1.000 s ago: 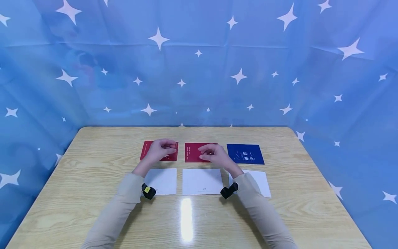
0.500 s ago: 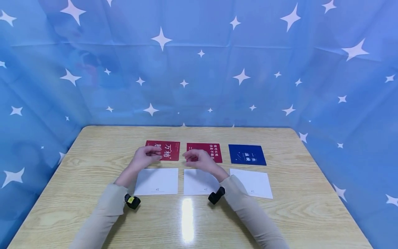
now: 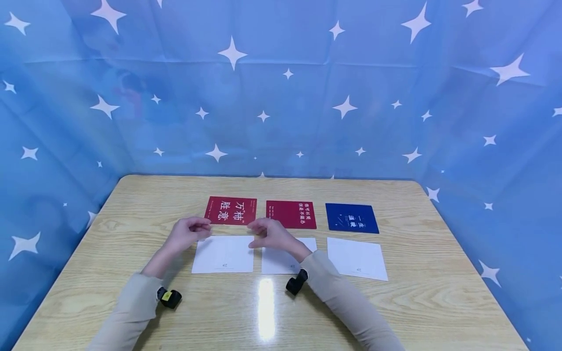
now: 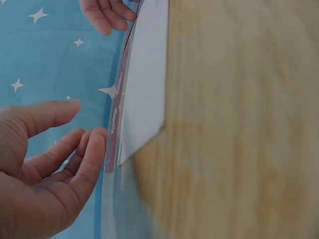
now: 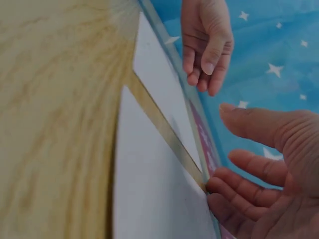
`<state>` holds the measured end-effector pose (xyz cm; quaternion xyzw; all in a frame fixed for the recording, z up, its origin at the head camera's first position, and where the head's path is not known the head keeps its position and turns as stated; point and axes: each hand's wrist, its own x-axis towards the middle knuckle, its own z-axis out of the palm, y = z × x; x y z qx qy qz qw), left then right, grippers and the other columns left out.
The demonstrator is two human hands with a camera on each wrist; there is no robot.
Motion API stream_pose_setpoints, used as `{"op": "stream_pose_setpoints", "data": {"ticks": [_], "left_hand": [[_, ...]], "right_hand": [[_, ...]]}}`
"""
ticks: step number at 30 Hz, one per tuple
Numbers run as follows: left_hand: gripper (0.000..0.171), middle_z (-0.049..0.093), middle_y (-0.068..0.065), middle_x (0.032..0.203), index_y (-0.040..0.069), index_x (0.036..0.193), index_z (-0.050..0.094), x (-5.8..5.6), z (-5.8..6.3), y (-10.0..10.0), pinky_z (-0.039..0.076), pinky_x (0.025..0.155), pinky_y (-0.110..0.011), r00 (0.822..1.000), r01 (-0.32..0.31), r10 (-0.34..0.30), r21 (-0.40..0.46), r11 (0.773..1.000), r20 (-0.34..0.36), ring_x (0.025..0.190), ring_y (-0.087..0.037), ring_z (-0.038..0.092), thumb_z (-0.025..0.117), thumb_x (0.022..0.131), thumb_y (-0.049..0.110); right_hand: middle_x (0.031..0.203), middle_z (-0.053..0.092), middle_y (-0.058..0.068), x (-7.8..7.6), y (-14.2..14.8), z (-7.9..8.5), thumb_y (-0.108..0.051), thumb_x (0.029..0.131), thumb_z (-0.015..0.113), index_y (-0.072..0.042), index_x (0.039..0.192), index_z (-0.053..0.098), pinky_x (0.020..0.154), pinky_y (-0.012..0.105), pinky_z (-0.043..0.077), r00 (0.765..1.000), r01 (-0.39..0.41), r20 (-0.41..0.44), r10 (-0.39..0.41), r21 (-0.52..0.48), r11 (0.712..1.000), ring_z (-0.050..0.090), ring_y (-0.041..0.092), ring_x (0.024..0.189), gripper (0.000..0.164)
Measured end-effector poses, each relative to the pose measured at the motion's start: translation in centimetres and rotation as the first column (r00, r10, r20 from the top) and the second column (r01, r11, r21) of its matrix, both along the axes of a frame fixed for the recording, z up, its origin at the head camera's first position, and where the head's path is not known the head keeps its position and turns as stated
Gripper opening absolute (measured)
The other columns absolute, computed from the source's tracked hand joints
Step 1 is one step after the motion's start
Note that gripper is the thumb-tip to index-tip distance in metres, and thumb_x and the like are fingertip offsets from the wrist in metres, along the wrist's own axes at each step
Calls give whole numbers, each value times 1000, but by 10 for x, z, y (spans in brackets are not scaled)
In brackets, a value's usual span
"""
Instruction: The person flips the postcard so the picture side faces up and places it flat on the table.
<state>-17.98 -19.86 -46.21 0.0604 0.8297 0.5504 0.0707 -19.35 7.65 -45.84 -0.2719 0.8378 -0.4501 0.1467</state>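
Note:
My left hand (image 3: pixel 186 233) is over the upper left corner of the left white card (image 3: pixel 223 261), its fingers loosely bent and nothing between them, as the left wrist view confirms. My right hand (image 3: pixel 273 235) hovers around the gap between the left white card and the middle white card (image 3: pixel 278 263). Thumb and fingers are apart there, holding nothing. Behind the white cards lie a red card with large white characters (image 3: pixel 231 211) on the left and a second red card (image 3: pixel 290 214) in the middle. The right wrist view shows both hands with spread, relaxed fingers.
A dark blue card (image 3: pixel 352 218) lies at the right of the back row, with a third white card (image 3: pixel 357 258) in front of it. The wooden table (image 3: pixel 417 292) ends against a blue star-patterned curtain (image 3: pixel 281 87). Light glares off the tabletop near the front.
Both hands have moved left and toward the front, off the red cards, whose printing now shows. The cards keep their places on the table; the head view has shifted slightly.

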Motion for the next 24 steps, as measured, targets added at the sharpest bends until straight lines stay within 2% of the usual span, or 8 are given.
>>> {"op": "stream_pose_setpoints", "data": {"ticks": [3, 6, 7, 11, 13, 14, 18, 24], "left_hand": [[35, 62, -25, 102, -15, 111, 58, 2, -2, -4, 50, 69, -18, 1000, -6, 6, -25, 1000, -12, 82, -13, 59, 68, 81, 0], [36, 62, -25, 102, -14, 110, 59, 3, -5, -7, 50, 70, -20, 1000, -26, 26, -54, 998, -2, 84, -18, 60, 68, 79, 0], [37, 64, -20, 98, -13, 110, 60, 1, -10, -11, 51, 70, -20, 999, -31, 31, -55, 998, -7, 83, -16, 61, 71, 78, 3], [39, 64, -19, 99, -12, 110, 61, 2, -9, -16, 50, 68, -21, 999, -45, 46, -113, 993, 4, 87, -21, 60, 72, 76, 4], [41, 64, -18, 99, -11, 110, 61, 4, -7, -18, 49, 65, -21, 999, -33, 34, -143, 989, 2, 85, -20, 58, 74, 75, 5], [41, 63, -22, 101, -12, 111, 60, 7, -2, -17, 49, 66, -22, 1000, -26, 28, -169, 985, 8, 86, -23, 57, 73, 75, 3], [43, 62, -18, 98, -12, 110, 60, 9, -2, -19, 48, 65, -25, 1000, 15, -15, -209, 978, 3, 82, -21, 55, 75, 72, 4], [43, 61, -14, 89, -12, 105, 60, 11, -1, -18, 46, 65, -25, 999, 36, -42, -246, 969, -19, 75, -18, 55, 77, 69, 1]], "right_hand": [[111, 62, 12, 1, -4, -2, -11, 76, 78, 1, 119, 59, 85, 27, 47, 1000, 5, -8, -5, 35, 999, 57, 23, 100, 48], [110, 61, 12, 1, -6, -3, -11, 75, 78, 1, 118, 60, 84, 26, 47, 1000, -2, -25, 4, 59, 998, 56, 22, 100, 48], [111, 61, 11, 2, -7, -2, -11, 75, 78, 1, 118, 60, 85, 26, 46, 1000, -4, -30, 6, 70, 998, 56, 22, 100, 48], [113, 61, 11, 2, -11, -4, -10, 74, 79, 1, 118, 60, 86, 27, 46, 999, -7, -48, 12, 112, 994, 55, 21, 100, 49], [113, 61, 10, 2, -12, -5, -10, 73, 80, 1, 117, 61, 86, 27, 46, 998, 3, -55, 4, 132, 991, 55, 21, 100, 49], [112, 61, 10, 2, -13, -5, -10, 73, 80, 1, 116, 61, 86, 27, 46, 998, 7, -62, 1, 139, 990, 55, 21, 99, 49], [104, 60, 7, 2, -18, -4, -11, 71, 82, -1, 113, 63, 81, 25, 45, 994, 29, -105, -8, 199, 980, 53, 18, 92, 47], [96, 58, 1, 4, -25, -1, -14, 69, 83, -5, 106, 66, 80, 24, 44, 988, 65, -155, -14, 325, 943, 48, 12, 89, 42]]}}
